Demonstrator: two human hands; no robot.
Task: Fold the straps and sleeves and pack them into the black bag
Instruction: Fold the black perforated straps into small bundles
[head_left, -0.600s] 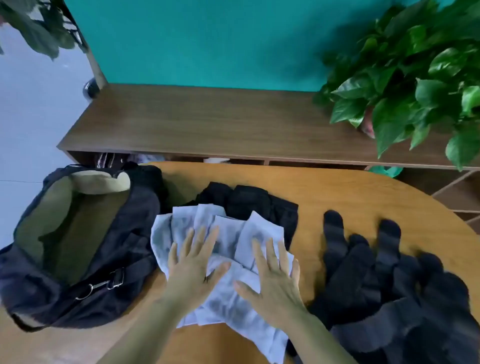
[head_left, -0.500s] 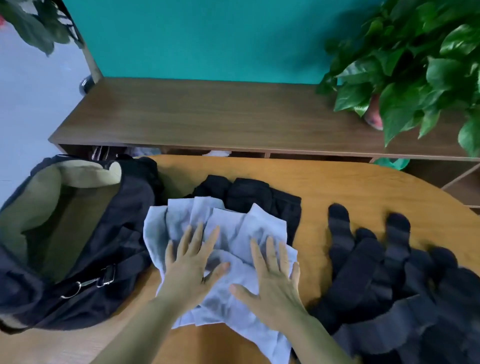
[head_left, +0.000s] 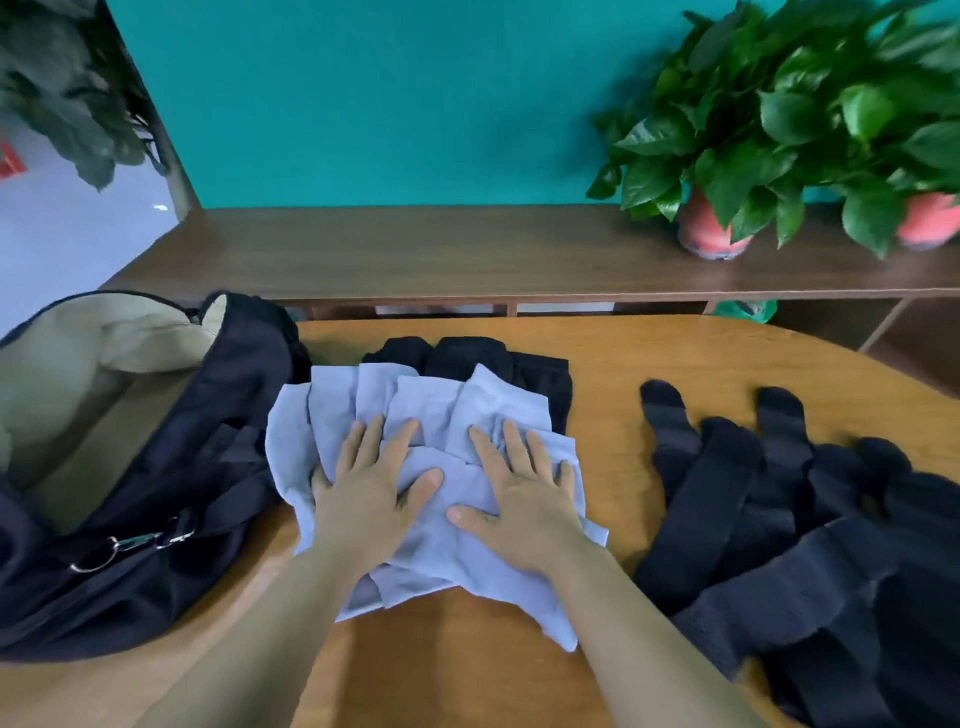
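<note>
The left hand (head_left: 371, 491) is lying flat with its fingers straight and spread, pressing down on the light blue pile (head_left: 431, 405) of folded pieces and gripping nothing. Just to its left the black bag (head_left: 244, 374) is gaping open, its pale lining showing and its side right against the pile. Beside the left hand, the right hand (head_left: 524, 499) is pressing the same pile, equally flat and unclenched. Beyond both sets of fingertips a folded black stack (head_left: 519, 364) is waiting. Well to the right of the right hand, loose black sleeves (head_left: 769, 519) are sprawling unfolded. Over the last half second both palms are staying put and only smoothing, so packing is probably not beginning yet.
</note>
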